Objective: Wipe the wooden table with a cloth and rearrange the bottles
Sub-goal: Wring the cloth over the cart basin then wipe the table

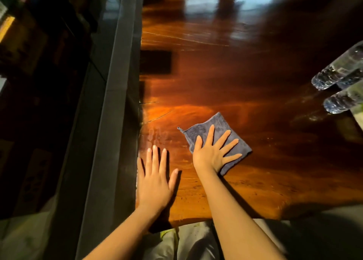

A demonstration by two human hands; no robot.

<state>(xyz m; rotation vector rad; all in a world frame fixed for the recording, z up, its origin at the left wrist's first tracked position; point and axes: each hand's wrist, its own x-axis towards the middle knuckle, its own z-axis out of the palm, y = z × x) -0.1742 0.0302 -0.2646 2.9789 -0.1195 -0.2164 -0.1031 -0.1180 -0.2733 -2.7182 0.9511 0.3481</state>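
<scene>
Now the right hand (213, 151) lies flat, fingers spread, pressing on a folded grey-blue cloth (220, 140) without gripping it. The cloth sits on the wooden table (245, 67) toward the near edge, roughly midway across the visible surface. Just beside it, the left hand (156, 181) rests palm down and unclenched on bare wood at the near left corner, holding nothing. Two clear plastic bottles (337, 73) (343, 100) stand close together at the right edge of the surface, well apart from the cloth, partly cut off by the frame.
</scene>
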